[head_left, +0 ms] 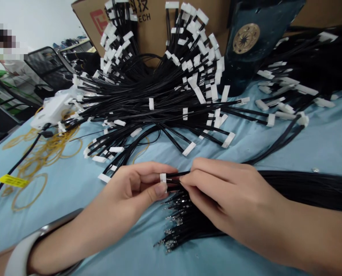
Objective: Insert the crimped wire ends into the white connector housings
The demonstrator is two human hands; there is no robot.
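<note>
The left hand (130, 189) pinches a white connector (163, 178), and the right hand (225, 191), just beside it, clenches its black wires (174, 176), which run rightward.

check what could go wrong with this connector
The white connector in the left hand is small and could slip into the pile below. The right hand pinching the wires might strain them. The bare metal terminals beneath could snag and bend.
</note>
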